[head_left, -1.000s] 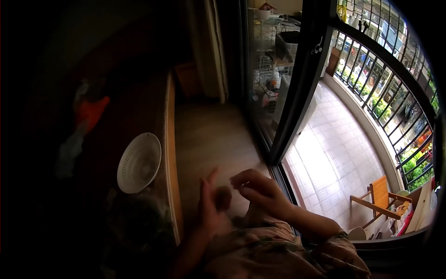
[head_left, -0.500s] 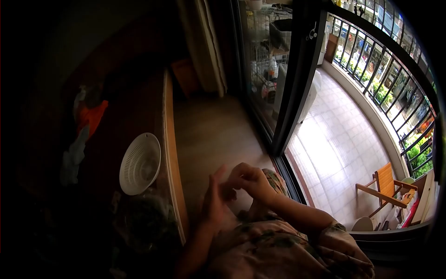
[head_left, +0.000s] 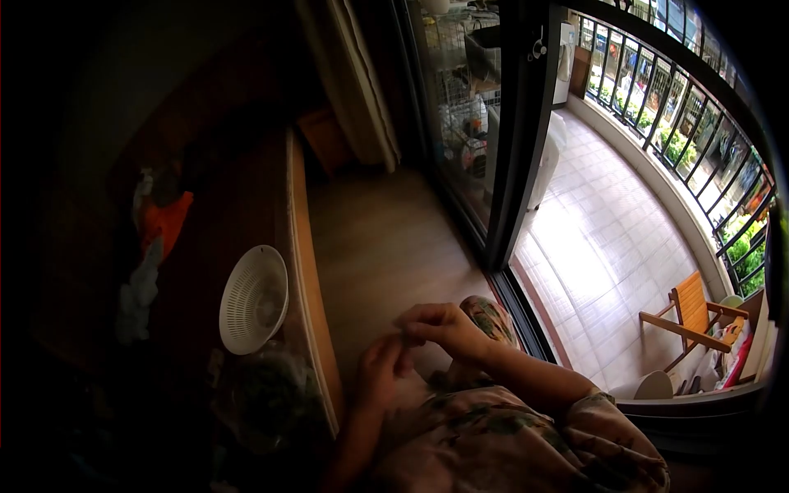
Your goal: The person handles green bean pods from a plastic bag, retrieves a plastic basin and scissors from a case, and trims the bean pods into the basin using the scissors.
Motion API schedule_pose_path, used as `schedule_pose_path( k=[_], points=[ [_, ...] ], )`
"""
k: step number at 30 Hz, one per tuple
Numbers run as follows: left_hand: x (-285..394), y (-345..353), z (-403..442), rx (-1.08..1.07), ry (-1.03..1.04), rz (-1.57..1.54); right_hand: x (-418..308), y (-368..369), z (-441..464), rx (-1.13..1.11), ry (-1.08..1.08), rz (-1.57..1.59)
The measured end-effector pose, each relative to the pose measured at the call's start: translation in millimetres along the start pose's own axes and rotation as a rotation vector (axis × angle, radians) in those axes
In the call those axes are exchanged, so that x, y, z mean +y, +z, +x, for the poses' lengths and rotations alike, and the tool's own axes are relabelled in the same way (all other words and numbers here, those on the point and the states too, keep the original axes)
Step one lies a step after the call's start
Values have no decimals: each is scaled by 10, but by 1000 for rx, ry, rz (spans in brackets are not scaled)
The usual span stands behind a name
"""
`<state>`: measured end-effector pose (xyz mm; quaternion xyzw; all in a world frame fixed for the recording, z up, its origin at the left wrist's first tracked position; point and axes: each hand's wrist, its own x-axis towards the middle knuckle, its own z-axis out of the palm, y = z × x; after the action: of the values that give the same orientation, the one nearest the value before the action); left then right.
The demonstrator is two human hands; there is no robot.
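My right hand (head_left: 448, 330) is closed in a pinch over my lap, thumb and fingertips pressed together. Just below and left of it, my left hand (head_left: 382, 367) has its fingers curled in, almost touching the right fingertips. Whatever the fingers hold is too small and dark to make out. To the left, on the dark tabletop (head_left: 193, 271), a white slotted plastic colander (head_left: 255, 300) lies near the edge. Closer to me beside it sits a clear plastic bag (head_left: 271, 394) with dark green contents, mostly in shadow.
Further left on the table are an orange item (head_left: 167, 218) and a pale crumpled bag (head_left: 138, 300). A sliding glass door (head_left: 514, 164) stands open on a tiled balcony (head_left: 600, 246) with a railing. A wooden folding chair (head_left: 692, 308) is out there. A curtain (head_left: 353, 90) hangs ahead.
My left hand, its fingers stretched up before, has lowered and curled in beneath the right. My right hand stays pinched and has shifted slightly. The view has tilted a little.
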<state>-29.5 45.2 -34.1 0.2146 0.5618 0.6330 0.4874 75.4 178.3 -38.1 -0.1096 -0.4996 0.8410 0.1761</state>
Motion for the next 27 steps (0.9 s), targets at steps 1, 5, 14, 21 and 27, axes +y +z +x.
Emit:
schedule_pose_path(
  k=[1, 5, 14, 21, 27],
  points=[
    [-1, 5, 4, -5, 14, 4, -10, -15, -4, -6, 12, -1],
    [-29, 42, 34, 40, 143, 198, 30, -87, 12, 28, 6, -52],
    [109, 121, -6, -21, 337, 520, 1, 58, -35, 83, -7, 6],
    [58, 85, 2, -31, 339, 512, 54, 60, -73, 82, 8, 56],
    [30, 129, -28, 21, 378, 507, 152, 70, -59, 85, -28, 105]
  ],
)
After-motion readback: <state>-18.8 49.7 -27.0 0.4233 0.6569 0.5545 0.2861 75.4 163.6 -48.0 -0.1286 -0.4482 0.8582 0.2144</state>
